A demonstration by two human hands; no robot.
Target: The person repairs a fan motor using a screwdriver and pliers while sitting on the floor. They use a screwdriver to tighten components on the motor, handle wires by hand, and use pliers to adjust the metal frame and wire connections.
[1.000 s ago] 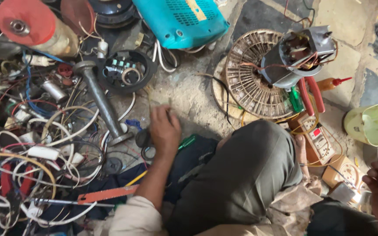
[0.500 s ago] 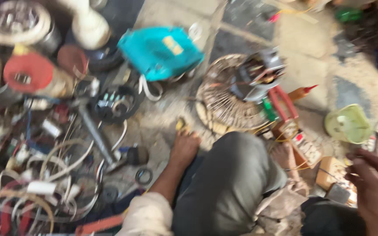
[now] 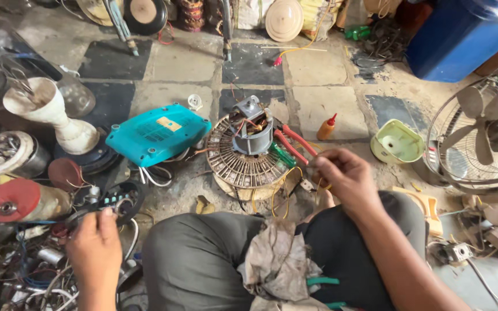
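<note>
Head view: the fan motor sits on its round slotted grille in the middle of the tiled floor, and everything else is placed from it.

The right hand hangs just right of the grille's rim, fingers pinched narrow on thin yellow wires that loop down off the grille's near edge (whether a small part is also in the pinch I cannot tell). Red pliers and a green screwdriver lie across the grille's right edge, between the motor and that hand. An orange glue bottle stands right of the motor, with bare tile around it; a green bowl lies further right, and a standing fan beyond that at the frame's edge.

The left hand is well left of the grille and nearer the camera, fingertips resting on a black round control housing, fingers loosely curled and holding nothing. A teal cover lies just left of the grille, nearly touching it. Left of that the floor is crowded with wire and parts, leaving little room.

Beyond the motor the tiles lie open.
</note>
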